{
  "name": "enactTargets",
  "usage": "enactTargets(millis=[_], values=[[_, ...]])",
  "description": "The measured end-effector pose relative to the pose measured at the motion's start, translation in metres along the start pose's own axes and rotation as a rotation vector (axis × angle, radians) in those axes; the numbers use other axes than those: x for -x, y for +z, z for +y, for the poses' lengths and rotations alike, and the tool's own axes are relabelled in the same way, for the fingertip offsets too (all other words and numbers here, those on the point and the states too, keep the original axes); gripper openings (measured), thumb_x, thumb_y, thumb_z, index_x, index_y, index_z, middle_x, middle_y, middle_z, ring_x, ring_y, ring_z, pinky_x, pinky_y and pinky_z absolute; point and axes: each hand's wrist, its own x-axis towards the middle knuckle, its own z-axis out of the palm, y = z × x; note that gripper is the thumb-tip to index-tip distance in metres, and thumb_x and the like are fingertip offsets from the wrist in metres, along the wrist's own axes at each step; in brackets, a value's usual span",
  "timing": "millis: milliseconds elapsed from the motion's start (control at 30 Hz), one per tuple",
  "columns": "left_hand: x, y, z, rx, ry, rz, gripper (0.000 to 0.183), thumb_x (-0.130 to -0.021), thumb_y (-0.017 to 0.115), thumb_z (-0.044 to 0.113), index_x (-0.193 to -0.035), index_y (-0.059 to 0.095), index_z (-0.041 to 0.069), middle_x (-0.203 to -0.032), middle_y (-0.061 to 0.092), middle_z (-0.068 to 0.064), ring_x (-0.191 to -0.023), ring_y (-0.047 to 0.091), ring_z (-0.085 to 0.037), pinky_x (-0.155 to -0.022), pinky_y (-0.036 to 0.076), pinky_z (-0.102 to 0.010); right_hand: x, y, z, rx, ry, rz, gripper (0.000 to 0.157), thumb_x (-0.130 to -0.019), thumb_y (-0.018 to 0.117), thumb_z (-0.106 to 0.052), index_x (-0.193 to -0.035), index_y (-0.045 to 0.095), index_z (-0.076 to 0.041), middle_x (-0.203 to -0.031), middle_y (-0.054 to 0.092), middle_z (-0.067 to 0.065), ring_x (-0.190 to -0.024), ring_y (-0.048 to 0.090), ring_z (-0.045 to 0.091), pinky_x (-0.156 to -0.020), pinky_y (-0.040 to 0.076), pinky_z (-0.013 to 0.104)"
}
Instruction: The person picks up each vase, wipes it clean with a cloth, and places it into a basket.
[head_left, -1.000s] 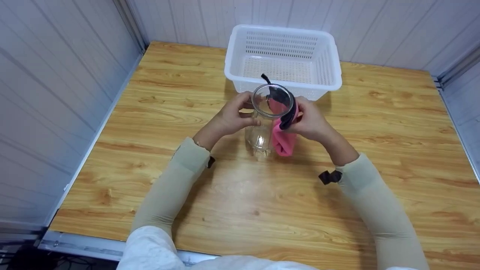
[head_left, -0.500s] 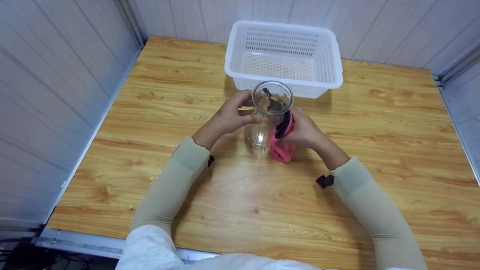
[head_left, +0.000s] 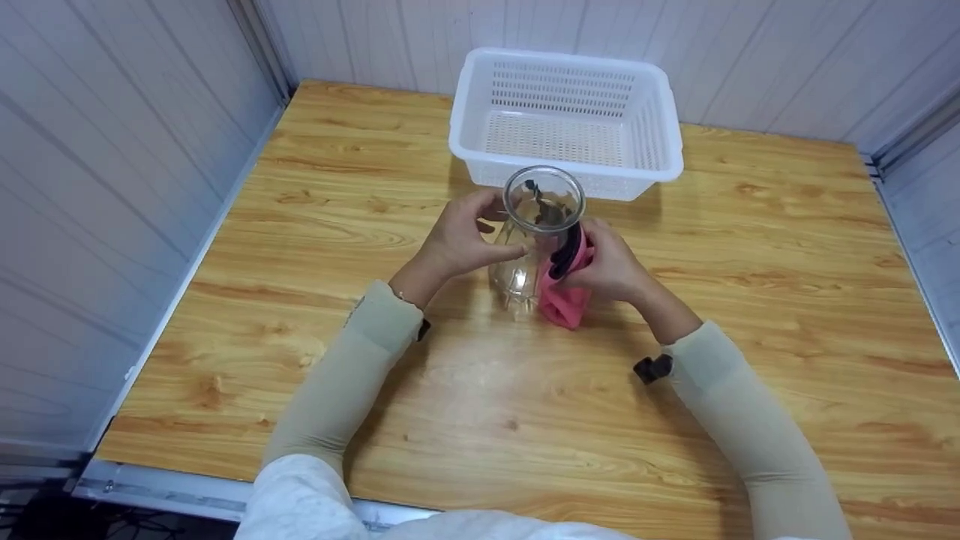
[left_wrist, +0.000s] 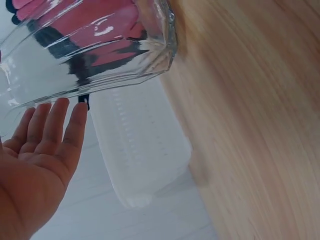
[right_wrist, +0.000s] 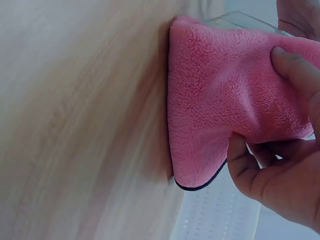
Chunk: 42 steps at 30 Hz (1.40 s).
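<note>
A clear glass jar [head_left: 517,277] with a round rim and faceted sides stands upright on the wooden table. My left hand [head_left: 469,232] is at its left side, thumb across the front; in the left wrist view its straight fingers [left_wrist: 52,127] lie right at the glass. On the jar's other side, my right hand [head_left: 611,262] holds a fluffy pink cloth [right_wrist: 215,95] with dark edging between thumb and fingers. The cloth lies against the jar, its lower end down near the table. Pink and dark parts of it show through the glass.
A white perforated plastic basket [head_left: 566,169] stands behind the jar, near the back wall. Light panelled walls [head_left: 142,150] border the wooden table [head_left: 465,420] at the left and back.
My right hand has moved down and slightly left with the cloth, and its dark strip no longer rises above the jar's rim. My left thumb has straightened a little; the jar stays about in place.
</note>
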Motion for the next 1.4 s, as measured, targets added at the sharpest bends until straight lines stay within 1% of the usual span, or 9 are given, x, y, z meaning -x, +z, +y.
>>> enactTargets(millis=[167, 333, 467, 567, 633, 733, 1067, 1200, 1400], values=[[-0.001, 0.0, 0.0, -0.029, -0.006, -0.004, 0.056, -0.066, 0.086, 0.025, -0.114, 0.059, 0.012, -0.106, 0.069, 0.002, -0.1, 0.065, -0.011, -0.087, 0.056, -0.029, 0.0, -0.008, -0.006, -0.087, -0.013, 0.021, 0.056, -0.062, 0.088, -0.01, -0.109, 0.059, -0.002, -0.108, 0.052, 0.007, -0.097, 0.054, 0.02, -0.077, 0.052, 0.027], [-0.003, -0.001, -0.001, -0.033, -0.013, -0.025, 0.054, -0.07, 0.082, 0.024, -0.118, 0.06, 0.014, -0.108, 0.069, 0.001, -0.104, 0.064, -0.011, -0.086, 0.056, -0.033, -0.004, -0.016, -0.015, -0.219, -0.108, 0.087, 0.04, -0.065, 0.086, -0.003, -0.098, 0.061, -0.004, -0.09, 0.055, -0.005, -0.082, 0.054, 0.008, -0.064, 0.053, 0.016], [-0.005, -0.002, 0.0, -0.04, -0.011, -0.054, 0.054, -0.072, 0.078, 0.023, -0.122, 0.058, 0.015, -0.113, 0.069, 0.001, -0.106, 0.064, -0.011, -0.084, 0.056, -0.035, -0.005, -0.021, -0.025, -0.313, -0.153, 0.145, 0.034, -0.066, 0.082, 0.005, -0.077, 0.055, -0.013, -0.075, 0.053, -0.009, -0.07, 0.052, 0.004, -0.056, 0.048, 0.014], [-0.006, -0.002, 0.001, -0.03, -0.026, -0.071, 0.053, -0.073, 0.077, 0.022, -0.122, 0.058, 0.015, -0.116, 0.068, 0.0, -0.107, 0.064, -0.012, -0.086, 0.056, -0.039, 0.0, -0.024, -0.037, -0.334, -0.147, 0.159, 0.032, -0.068, 0.08, 0.006, -0.073, 0.055, -0.014, -0.07, 0.057, -0.012, -0.068, 0.053, 0.004, -0.058, 0.048, 0.015], [-0.006, -0.002, 0.001, -0.015, -0.035, -0.074, 0.054, -0.072, 0.078, 0.022, -0.121, 0.058, 0.014, -0.117, 0.068, -0.002, -0.107, 0.064, -0.014, -0.088, 0.056, -0.042, 0.004, -0.024, -0.043, -0.319, -0.135, 0.16, 0.025, -0.069, 0.08, 0.003, -0.076, 0.061, -0.011, -0.07, 0.061, -0.013, -0.068, 0.054, 0.005, -0.06, 0.049, 0.016], [-0.006, -0.002, 0.001, 0.007, -0.042, -0.071, 0.051, -0.071, 0.077, 0.019, -0.118, 0.059, 0.011, -0.115, 0.068, -0.004, -0.106, 0.065, -0.016, -0.089, 0.054, -0.046, 0.0, -0.02, -0.035, -0.296, -0.126, 0.149, 0.023, -0.067, 0.083, 0.0, -0.079, 0.065, -0.007, -0.069, 0.064, -0.014, -0.067, 0.056, 0.004, -0.061, 0.051, 0.017], [-0.006, -0.002, -0.002, 0.063, -0.054, -0.073, 0.05, -0.07, 0.077, 0.016, -0.117, 0.058, 0.01, -0.118, 0.068, -0.006, -0.107, 0.065, -0.012, -0.085, 0.057, -0.031, -0.009, -0.006, 0.003, -0.083, 0.007, 0.012, 0.046, -0.06, 0.091, -0.013, -0.097, 0.066, -0.002, -0.087, 0.068, 0.005, -0.076, 0.064, 0.012, -0.065, 0.056, 0.02], [-0.006, -0.003, -0.003, 0.096, -0.06, -0.075, 0.052, -0.07, 0.076, 0.012, -0.118, 0.058, 0.009, -0.119, 0.067, -0.006, -0.108, 0.065, -0.014, -0.084, 0.058, -0.033, -0.01, 0.001, 0.013, -0.003, 0.019, -0.029, 0.048, -0.058, 0.092, -0.013, -0.096, 0.065, -0.002, -0.089, 0.068, 0.008, -0.079, 0.06, 0.013, -0.068, 0.052, 0.02], [-0.006, -0.002, -0.001, 0.154, -0.076, -0.108, 0.053, -0.072, 0.074, 0.008, -0.123, 0.057, 0.009, -0.122, 0.065, -0.006, -0.112, 0.063, -0.016, -0.09, 0.057, -0.04, -0.008, 0.001, 0.017, 0.086, 0.005, -0.038, 0.054, -0.056, 0.092, -0.017, -0.099, 0.063, -0.003, -0.094, 0.068, 0.01, -0.086, 0.058, 0.019, -0.077, 0.049, 0.029]])
